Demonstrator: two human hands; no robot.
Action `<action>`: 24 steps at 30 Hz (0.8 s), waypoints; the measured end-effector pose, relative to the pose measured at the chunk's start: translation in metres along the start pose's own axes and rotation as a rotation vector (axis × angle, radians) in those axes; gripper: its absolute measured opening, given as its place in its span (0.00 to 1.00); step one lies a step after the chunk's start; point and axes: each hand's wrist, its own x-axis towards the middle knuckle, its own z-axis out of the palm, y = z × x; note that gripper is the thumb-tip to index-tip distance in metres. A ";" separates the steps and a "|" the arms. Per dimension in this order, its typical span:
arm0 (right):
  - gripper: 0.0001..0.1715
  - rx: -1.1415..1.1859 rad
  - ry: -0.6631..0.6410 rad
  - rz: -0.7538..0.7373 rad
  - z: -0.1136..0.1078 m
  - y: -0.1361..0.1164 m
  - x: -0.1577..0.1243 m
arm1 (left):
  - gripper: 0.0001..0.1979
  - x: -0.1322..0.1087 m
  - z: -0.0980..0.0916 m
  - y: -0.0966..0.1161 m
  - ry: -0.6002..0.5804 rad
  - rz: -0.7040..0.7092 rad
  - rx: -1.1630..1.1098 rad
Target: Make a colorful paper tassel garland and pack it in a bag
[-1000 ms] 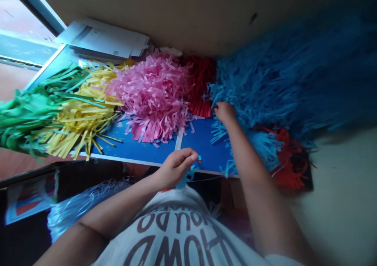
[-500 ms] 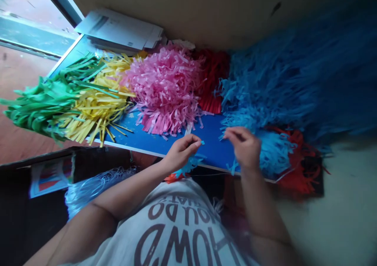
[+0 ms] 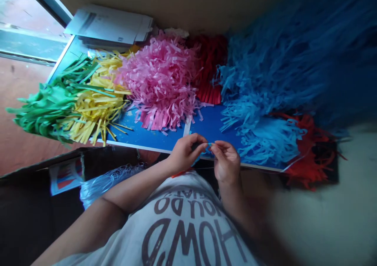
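My left hand (image 3: 187, 152) and my right hand (image 3: 227, 162) meet just above the table's front edge, close to my body. Both have thumb and fingertips pinched on a small piece of light blue paper (image 3: 209, 145). Most of that piece is covered by the fingers. Behind the left hand a bit of orange paper (image 3: 179, 174) shows against my shirt. A heap of light blue fringed paper (image 3: 265, 140) lies on the table to the right of my hands, and red fringed paper (image 3: 309, 168) is beside it at the corner.
On the blue table (image 3: 206, 124) lie fringed papers: green (image 3: 44, 109), yellow (image 3: 100, 101), pink (image 3: 161, 77) and dark red (image 3: 209, 70). Papers (image 3: 112, 24) are stacked at the back left. Below stands a dark box (image 3: 108, 158) with pale cord (image 3: 103, 183). A large blue fringed mass (image 3: 294, 62) fills the right.
My right hand has moved left and down from the blue fringe to meet my left hand. The fingertips, apart before, now come together at the light blue paper. The view has shifted slightly.
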 end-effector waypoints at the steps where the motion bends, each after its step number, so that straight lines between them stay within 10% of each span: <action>1: 0.15 -0.038 -0.002 -0.025 -0.001 0.000 -0.001 | 0.09 -0.001 0.000 0.000 0.001 0.052 0.052; 8: 0.07 -0.344 -0.111 -0.299 -0.012 -0.006 -0.003 | 0.05 -0.003 -0.004 -0.002 0.029 0.222 0.186; 24: 0.06 -0.443 -0.122 -0.402 -0.021 -0.008 -0.009 | 0.06 -0.004 -0.005 0.005 -0.069 0.302 0.236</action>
